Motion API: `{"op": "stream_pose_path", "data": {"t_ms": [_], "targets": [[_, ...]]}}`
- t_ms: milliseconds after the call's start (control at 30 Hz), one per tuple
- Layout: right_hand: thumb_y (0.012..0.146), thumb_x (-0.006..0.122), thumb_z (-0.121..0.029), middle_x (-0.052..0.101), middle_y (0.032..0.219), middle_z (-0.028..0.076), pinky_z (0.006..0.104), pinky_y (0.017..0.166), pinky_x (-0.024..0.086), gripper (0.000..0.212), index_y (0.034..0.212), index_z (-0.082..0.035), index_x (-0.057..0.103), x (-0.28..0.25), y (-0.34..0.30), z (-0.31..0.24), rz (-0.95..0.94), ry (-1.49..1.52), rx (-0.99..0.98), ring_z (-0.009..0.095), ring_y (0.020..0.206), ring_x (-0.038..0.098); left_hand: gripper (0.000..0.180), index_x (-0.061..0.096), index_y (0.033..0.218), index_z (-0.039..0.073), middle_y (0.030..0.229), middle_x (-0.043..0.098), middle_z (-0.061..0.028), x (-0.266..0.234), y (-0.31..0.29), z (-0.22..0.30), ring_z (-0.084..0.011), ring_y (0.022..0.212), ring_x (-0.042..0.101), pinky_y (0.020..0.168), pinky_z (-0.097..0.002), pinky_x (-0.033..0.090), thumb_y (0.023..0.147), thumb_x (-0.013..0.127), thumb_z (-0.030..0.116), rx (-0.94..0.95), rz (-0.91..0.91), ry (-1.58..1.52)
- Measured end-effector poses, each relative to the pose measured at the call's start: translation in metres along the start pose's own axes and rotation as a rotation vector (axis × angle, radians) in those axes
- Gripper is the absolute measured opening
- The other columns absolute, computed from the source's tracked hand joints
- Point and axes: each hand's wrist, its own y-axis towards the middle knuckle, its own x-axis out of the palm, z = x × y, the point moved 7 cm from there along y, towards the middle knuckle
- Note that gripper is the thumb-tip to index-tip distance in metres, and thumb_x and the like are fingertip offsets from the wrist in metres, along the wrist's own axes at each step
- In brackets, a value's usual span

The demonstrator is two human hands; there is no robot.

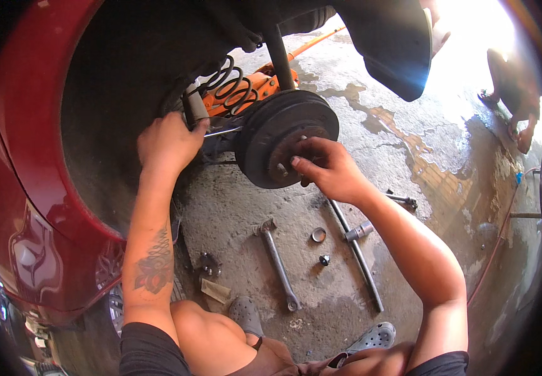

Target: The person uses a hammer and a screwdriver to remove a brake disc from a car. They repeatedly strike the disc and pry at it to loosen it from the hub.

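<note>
A dark brake drum (259, 145) is mounted at the end of the axle under the raised red car. My left hand (169, 143) is closed behind it, beside the coil spring (236, 86). From its fingers a thin shiny metal tool (224, 131) reaches to the drum's back edge; the tool's handle is hidden, so its kind is unclear. My right hand (328, 166) grips the drum's hub face, thumb and fingers curled among the wheel studs (281, 168). Part of the hub is covered by that hand.
On the concrete lie a ratchet-like wrench (277, 266), a long bar (361, 269) with a socket (360, 230), a metal ring (318, 235) and a small dark fitting (325, 260). An orange jack (261, 86) stands behind the axle. Another person's limbs (514, 103) show at far right.
</note>
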Motion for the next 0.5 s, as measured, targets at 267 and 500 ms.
{"op": "stream_pose_path", "data": {"t_ms": [267,500], "targets": [[0.094,0.070,-0.021,0.074,0.098,0.015,0.0344,0.081,0.055,0.032,0.112,0.005,0.067,-0.022,0.005,-0.009,0.099,0.003,-0.093,0.020,0.090,0.070,0.049,0.076,0.098,0.007,0.097,0.075,-0.0171,0.008,0.008,0.001,-0.0369,0.096,0.072,0.084,-0.0470,0.056,0.083,0.073,0.053,0.051,0.113,-0.114],[0.094,0.070,-0.022,0.073,0.093,0.013,0.0311,0.070,0.054,0.033,0.111,0.007,0.068,-0.058,0.008,0.007,0.247,0.149,-0.055,0.016,0.078,0.068,0.052,0.076,0.099,0.005,0.090,0.074,-0.0163,0.012,0.033,0.006,-0.0355,0.087,0.072,0.080,-0.0470,0.055,0.080,0.077,0.053,0.185,0.113,-0.220]]}}
